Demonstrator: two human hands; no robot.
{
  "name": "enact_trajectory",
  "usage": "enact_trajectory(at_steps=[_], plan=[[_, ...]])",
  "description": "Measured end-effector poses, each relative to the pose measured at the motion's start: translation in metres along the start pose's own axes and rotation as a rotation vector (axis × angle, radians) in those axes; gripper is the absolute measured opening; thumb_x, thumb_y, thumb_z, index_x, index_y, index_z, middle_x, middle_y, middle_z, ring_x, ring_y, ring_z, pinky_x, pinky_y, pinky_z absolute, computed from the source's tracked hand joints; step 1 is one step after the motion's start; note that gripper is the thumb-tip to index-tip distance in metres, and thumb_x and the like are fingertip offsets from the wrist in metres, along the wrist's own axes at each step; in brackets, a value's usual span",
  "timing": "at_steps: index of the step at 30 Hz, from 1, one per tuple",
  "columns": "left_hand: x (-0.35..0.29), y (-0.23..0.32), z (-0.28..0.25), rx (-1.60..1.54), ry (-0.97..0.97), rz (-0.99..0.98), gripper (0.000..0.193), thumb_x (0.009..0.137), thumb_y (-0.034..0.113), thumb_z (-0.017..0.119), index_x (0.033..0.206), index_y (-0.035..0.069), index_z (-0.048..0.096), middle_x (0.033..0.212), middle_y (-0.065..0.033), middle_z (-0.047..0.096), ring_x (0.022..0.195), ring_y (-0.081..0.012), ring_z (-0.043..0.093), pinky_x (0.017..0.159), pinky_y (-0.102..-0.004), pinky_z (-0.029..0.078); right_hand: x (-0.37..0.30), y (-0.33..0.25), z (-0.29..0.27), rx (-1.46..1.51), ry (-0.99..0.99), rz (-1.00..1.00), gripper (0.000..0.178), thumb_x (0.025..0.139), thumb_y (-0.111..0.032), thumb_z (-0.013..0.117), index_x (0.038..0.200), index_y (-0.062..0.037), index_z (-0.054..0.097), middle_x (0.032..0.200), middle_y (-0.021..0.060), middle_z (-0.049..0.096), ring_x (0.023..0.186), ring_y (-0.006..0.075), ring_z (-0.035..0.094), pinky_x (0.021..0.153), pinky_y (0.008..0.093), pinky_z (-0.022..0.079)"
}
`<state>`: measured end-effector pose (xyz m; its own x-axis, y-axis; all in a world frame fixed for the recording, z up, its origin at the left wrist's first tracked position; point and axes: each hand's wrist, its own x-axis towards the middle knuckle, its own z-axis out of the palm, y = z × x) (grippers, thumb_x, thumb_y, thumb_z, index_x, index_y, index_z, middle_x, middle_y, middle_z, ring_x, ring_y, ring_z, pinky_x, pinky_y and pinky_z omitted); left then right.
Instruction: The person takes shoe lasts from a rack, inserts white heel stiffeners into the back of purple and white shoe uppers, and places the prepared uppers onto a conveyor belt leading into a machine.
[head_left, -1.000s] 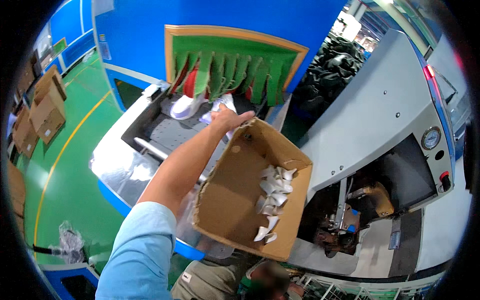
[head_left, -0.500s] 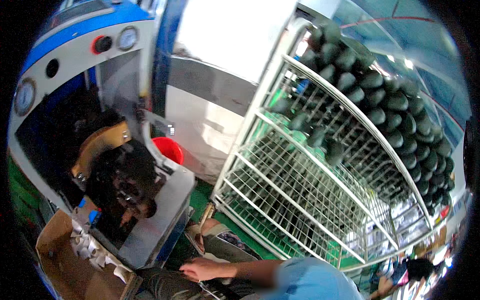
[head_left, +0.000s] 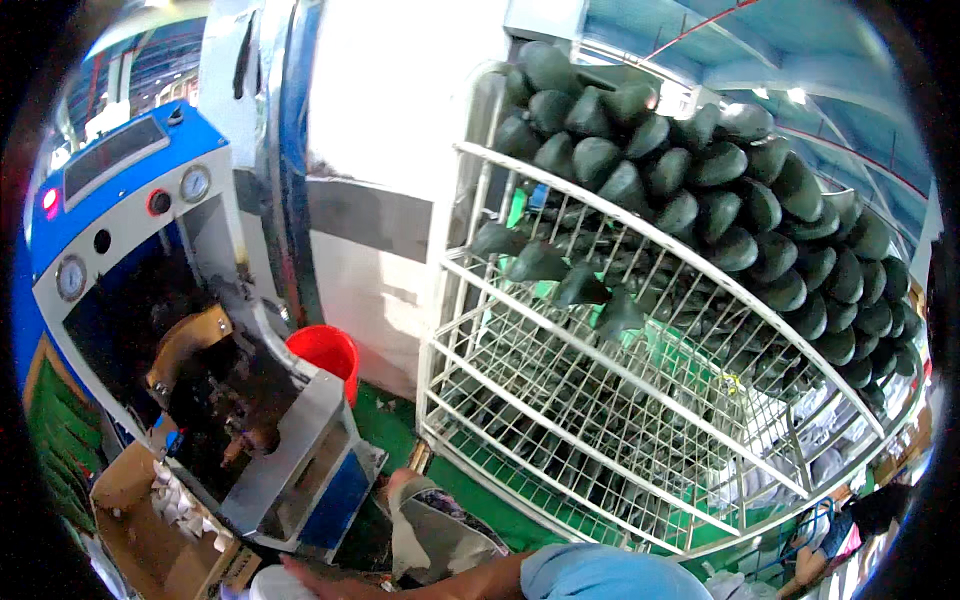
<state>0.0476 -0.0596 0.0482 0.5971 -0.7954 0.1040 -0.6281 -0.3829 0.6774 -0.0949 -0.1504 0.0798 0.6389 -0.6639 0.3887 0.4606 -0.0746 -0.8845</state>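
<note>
head view: at the bottom edge, left of center, the right hand (head_left: 325, 582) is blurred and cut off by the frame, just beside a pale rounded object (head_left: 274, 584); how far its fingers are open, and whether it grips that object, i cannot tell. the left hand is outside the frame, so its state cannot be told. in the lower left, an open cardboard box (head_left: 138, 545) holds small white pieces (head_left: 183, 510). behind it stands a blue and gray machine (head_left: 130, 222) with dial gauges, a red bucket (head_left: 338, 352) beside it. filling the right half, a white wire rack (head_left: 570, 338) carries dark rounded pieces (head_left: 720, 210).
</note>
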Motion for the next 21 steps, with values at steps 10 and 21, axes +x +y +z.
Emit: enact_trajectory(at_steps=[10, 21], plan=[[-0.062, 0.005, 0.061, 0.271, -0.069, 0.306, 0.03, 0.085, 0.027, 0.067, 0.098, 0.001, 0.062, 0.085, -0.0208, 0.062, 0.074, -0.0393, 0.058, 0.065, -0.0499, 0.044, -0.053, 0.004, -0.088, -0.182, -0.044, 0.331, 0.089, 0.091, -0.025, 0.066, 0.157, -0.0116, 0.007, 0.149, 0.0172, 0.039, 0.128, 0.0288, 0.049, 0.106, 0.0364, 0.04], [-0.033, 0.044, 0.044, -1.508, -0.411, -0.862, 0.043, 0.099, 0.047, 0.051, 0.118, 0.011, 0.062, 0.112, -0.0069, 0.062, 0.106, -0.0263, 0.055, 0.092, -0.0508, 0.042, -0.035, 0.025, -0.145, 0.385, -0.178, 0.426, 0.109, 0.079, -0.025, 0.072, 0.157, -0.0119, -0.004, 0.16, 0.0114, 0.017, 0.143, 0.0215, 0.026, 0.115, 0.0324, 0.023]])
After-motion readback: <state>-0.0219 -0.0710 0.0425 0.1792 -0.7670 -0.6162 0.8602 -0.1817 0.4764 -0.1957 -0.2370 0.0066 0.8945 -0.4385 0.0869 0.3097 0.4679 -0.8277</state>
